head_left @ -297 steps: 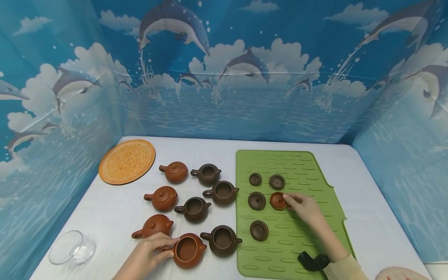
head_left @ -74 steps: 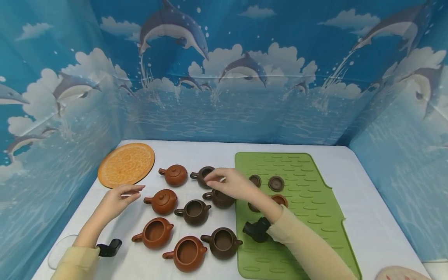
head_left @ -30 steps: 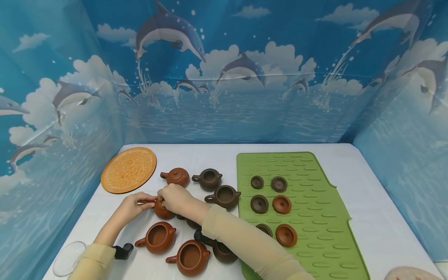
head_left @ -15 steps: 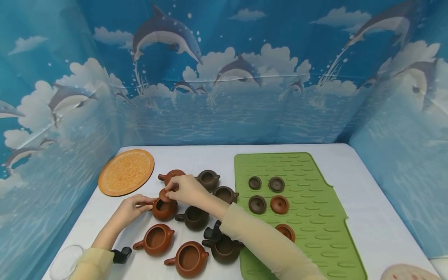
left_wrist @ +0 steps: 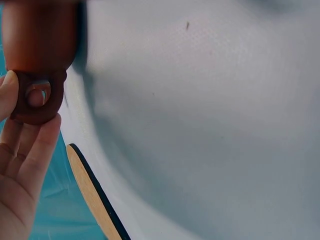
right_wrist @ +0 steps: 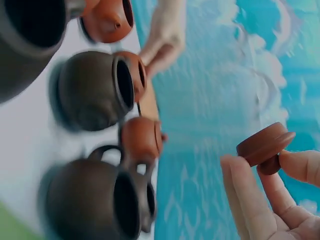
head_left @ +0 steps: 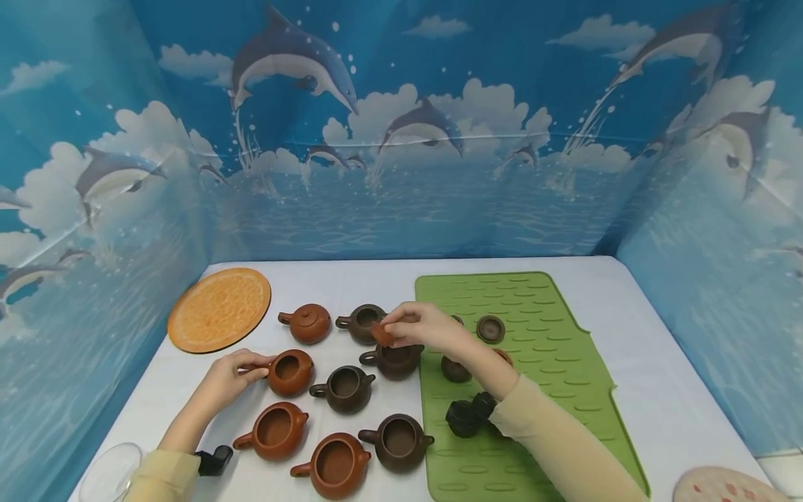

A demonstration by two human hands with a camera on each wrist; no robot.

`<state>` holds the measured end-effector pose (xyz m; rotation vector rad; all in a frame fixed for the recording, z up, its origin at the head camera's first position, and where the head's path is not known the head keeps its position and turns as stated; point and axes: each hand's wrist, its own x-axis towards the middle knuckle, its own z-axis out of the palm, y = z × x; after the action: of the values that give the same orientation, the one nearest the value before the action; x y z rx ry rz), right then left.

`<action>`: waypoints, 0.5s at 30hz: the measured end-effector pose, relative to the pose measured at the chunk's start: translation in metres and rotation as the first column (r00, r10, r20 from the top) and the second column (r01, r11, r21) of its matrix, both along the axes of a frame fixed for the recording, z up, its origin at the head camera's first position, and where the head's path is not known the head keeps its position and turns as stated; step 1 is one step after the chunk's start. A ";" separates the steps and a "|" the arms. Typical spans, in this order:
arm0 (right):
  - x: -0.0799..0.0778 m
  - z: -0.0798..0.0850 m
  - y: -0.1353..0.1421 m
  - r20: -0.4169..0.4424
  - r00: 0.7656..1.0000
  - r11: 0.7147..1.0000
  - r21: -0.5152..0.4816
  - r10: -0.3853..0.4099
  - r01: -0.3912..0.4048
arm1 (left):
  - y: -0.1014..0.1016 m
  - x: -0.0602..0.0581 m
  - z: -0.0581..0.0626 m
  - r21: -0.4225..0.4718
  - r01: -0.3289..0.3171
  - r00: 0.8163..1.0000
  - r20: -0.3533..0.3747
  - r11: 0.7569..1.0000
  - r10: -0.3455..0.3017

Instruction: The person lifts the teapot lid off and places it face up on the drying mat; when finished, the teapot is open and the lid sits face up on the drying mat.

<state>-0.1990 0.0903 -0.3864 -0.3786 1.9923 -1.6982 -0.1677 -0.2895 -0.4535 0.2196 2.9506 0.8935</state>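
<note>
My left hand (head_left: 221, 385) pinches the handle of a reddish-brown teapot (head_left: 291, 374), which stands uncovered on the white cloth. In the left wrist view the thumb and fingertips hold the loop handle (left_wrist: 37, 107). My right hand (head_left: 433, 329) holds a reddish teapot lid (head_left: 381, 335) above the dark teapots; in the right wrist view this lid (right_wrist: 265, 144) is tilted, its knob between thumb and fingers. Two more reddish teapots (head_left: 273, 431) and several dark brown ones (head_left: 399, 444) stand uncovered. One reddish teapot (head_left: 307, 323) at the back wears its lid.
A green mat (head_left: 539, 446) lies on the right, bearing several lids, including a dark lid (head_left: 491, 328); the right forearm hides some. An orange round mat (head_left: 219, 310) is at the back left. A clear glass (head_left: 111, 473) lies at the front left, partly behind the left sleeve.
Earlier, another reddish teapot lost its lid and more reddish lids reached the mat. My right hand has lifted this lid off the teapot that my left hand grips, carrying it rightward.
</note>
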 end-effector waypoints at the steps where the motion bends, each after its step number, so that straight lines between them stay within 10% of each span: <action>1: 0.000 -0.002 0.010 0.016 1.000 1.000 -0.013 -0.022 0.022 | 0.000 -0.001 0.000 0.001 0.004 1.000 -0.004 1.000 -0.004; 15: 0.002 -0.024 0.142 0.213 0.961 0.927 -0.293 -0.175 0.234 | -0.001 -0.003 0.000 0.011 -0.007 1.000 0.010 1.000 0.007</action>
<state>-0.1974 0.2325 -0.4103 -0.1144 1.6760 -2.1108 -0.1703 -0.2903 -0.4539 0.2044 2.9394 0.9093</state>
